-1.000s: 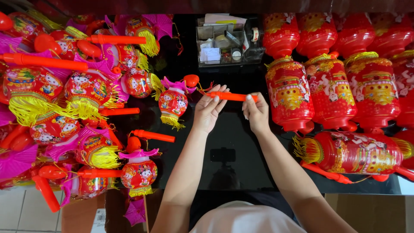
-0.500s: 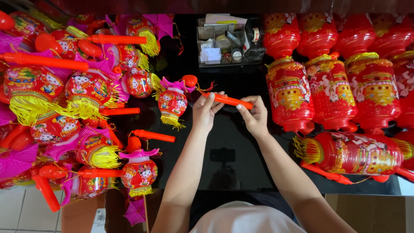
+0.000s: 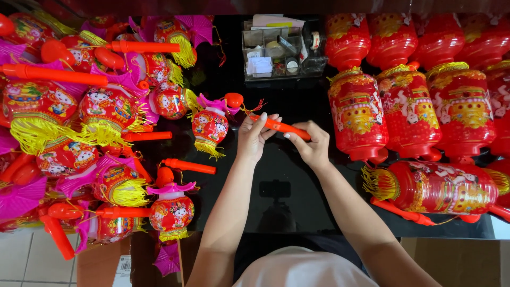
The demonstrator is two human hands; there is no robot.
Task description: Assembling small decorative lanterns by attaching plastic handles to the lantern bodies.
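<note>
orange plastic stick (image 3: 279,126) sits pinched between both hands over the black surface (image 3: 297,186): left hand (image 3: 254,139) at its near end, right hand (image 3: 311,144) closed around the other. the small lantern (image 3: 211,125) dangling from it could snag neighbouring tassels.

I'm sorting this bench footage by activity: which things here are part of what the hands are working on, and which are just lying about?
In hand:
- orange handle stick, gripped by left hand and right hand
- small red lantern with yellow fringe, strung to that stick

Lying about:
- tall red cylinder lanterns, right side
- pile of small lanterns, left side
- clear desk organiser
- black table
</note>
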